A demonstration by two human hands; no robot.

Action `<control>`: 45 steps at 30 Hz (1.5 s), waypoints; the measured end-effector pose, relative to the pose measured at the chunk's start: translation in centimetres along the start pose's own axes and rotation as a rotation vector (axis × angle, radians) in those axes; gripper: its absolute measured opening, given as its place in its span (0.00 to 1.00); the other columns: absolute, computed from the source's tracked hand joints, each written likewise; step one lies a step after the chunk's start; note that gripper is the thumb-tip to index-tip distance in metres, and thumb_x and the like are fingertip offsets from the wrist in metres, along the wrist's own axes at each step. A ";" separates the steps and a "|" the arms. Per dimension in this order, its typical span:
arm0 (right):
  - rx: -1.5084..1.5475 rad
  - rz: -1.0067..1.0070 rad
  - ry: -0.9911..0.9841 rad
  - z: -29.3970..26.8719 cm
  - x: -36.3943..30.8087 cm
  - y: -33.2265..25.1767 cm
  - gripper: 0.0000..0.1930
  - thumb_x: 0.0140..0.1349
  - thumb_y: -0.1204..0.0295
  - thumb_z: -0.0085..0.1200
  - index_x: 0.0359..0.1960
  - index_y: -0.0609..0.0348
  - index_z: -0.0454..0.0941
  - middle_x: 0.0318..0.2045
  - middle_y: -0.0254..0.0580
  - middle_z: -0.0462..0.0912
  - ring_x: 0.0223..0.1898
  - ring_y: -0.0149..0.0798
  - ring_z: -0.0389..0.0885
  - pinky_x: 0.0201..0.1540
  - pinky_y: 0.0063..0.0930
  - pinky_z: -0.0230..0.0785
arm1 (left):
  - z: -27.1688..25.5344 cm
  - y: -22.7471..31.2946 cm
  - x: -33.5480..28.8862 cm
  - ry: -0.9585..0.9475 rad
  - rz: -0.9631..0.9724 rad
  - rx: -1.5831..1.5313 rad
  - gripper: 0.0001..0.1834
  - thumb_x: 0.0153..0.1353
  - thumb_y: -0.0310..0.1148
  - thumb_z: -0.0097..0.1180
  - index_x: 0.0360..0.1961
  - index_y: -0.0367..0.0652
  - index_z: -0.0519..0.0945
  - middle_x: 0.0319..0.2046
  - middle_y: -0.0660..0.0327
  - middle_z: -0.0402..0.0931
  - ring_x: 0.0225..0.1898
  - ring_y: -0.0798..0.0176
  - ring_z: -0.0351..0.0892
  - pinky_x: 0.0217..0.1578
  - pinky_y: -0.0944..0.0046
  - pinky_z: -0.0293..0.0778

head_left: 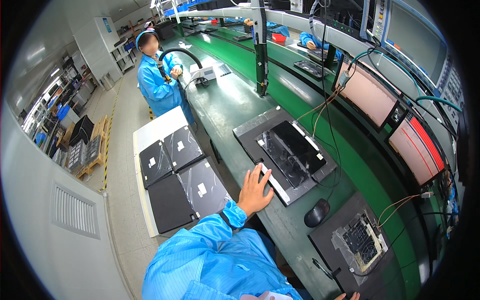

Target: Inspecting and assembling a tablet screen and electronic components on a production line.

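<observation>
My left hand [255, 194] lies flat with its fingers spread, the fingertips on a white strip [276, 184] along the near edge of a black padded board [248, 134]. On that board rests a flat black tablet-like panel [290, 154], partly covered in clear film. Thin wires run toward its far side. At the bottom edge, only a little of my right hand [350, 296] shows, beside a second black board [326, 239]; its fingers are mostly cut off. A taped square fixture with dark circuitry [361, 243] sits on this second board.
A black mouse [317, 213] lies between the boards. Left of the bench, a white board [141, 200] bears several flat dark panels [156, 162], some film-covered. Monitors [367, 92] stand along the right. A co-worker in blue [159, 80] stands farther up the bench [220, 107].
</observation>
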State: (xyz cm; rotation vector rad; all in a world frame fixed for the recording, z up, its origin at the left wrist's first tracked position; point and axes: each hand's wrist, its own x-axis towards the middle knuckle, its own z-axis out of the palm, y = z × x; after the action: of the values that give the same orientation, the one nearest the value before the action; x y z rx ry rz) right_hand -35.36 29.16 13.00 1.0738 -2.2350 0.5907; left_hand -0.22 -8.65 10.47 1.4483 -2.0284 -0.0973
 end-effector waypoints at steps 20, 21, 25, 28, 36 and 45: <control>0.083 0.253 0.119 0.1 0.4 0.1 0.24 0.51 0.69 0.65 0.51 0.62 0.77 0.55 0.51 0.77 0.60 0.53 0.74 0.66 0.51 0.64 | -0.1 -1.9 1.2 0.031 0.243 0.178 0.40 0.64 0.56 0.58 0.66 0.35 0.69 0.64 0.37 0.66 0.64 0.35 0.67 0.64 0.37 0.61; 0.075 0.259 0.130 0.0 0.2 0.4 0.25 0.51 0.69 0.66 0.52 0.62 0.77 0.55 0.51 0.76 0.60 0.53 0.74 0.66 0.51 0.64 | 0.9 -2.6 1.1 0.043 0.237 0.182 0.40 0.64 0.57 0.57 0.67 0.39 0.69 0.65 0.39 0.66 0.65 0.35 0.66 0.65 0.38 0.61; 0.070 0.297 0.138 -0.8 -0.9 0.5 0.25 0.51 0.70 0.66 0.52 0.62 0.77 0.55 0.50 0.76 0.61 0.52 0.74 0.65 0.52 0.64 | 0.4 -0.1 0.9 -0.019 0.330 0.398 0.41 0.63 0.60 0.57 0.68 0.43 0.69 0.67 0.41 0.64 0.67 0.35 0.64 0.65 0.34 0.60; 0.094 0.310 0.115 -0.8 -1.1 0.1 0.25 0.51 0.70 0.66 0.52 0.62 0.77 0.55 0.51 0.77 0.61 0.52 0.74 0.66 0.52 0.64 | -0.5 2.8 0.5 -0.015 0.433 0.388 0.44 0.60 0.64 0.59 0.68 0.44 0.70 0.68 0.42 0.64 0.68 0.35 0.63 0.65 0.30 0.58; 0.171 0.290 0.038 -0.4 -0.4 0.4 0.24 0.50 0.71 0.66 0.51 0.63 0.77 0.54 0.52 0.77 0.60 0.53 0.75 0.64 0.53 0.66 | -0.2 5.6 1.0 -0.032 0.509 0.400 0.52 0.52 0.66 0.67 0.68 0.37 0.69 0.63 0.38 0.69 0.63 0.32 0.68 0.64 0.34 0.63; 0.206 0.308 0.026 -0.3 -0.4 0.9 0.24 0.51 0.73 0.65 0.51 0.63 0.77 0.54 0.51 0.77 0.60 0.52 0.76 0.63 0.51 0.67 | 0.8 5.4 1.5 -0.131 0.426 0.195 0.42 0.57 0.53 0.69 0.59 0.26 0.70 0.62 0.32 0.63 0.64 0.27 0.61 0.63 0.26 0.54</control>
State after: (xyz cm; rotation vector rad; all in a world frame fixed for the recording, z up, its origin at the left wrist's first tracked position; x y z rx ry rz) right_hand -35.77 30.08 12.81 0.8133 -2.3734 0.9762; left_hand -5.36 -8.05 12.71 1.1096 -2.4663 0.1938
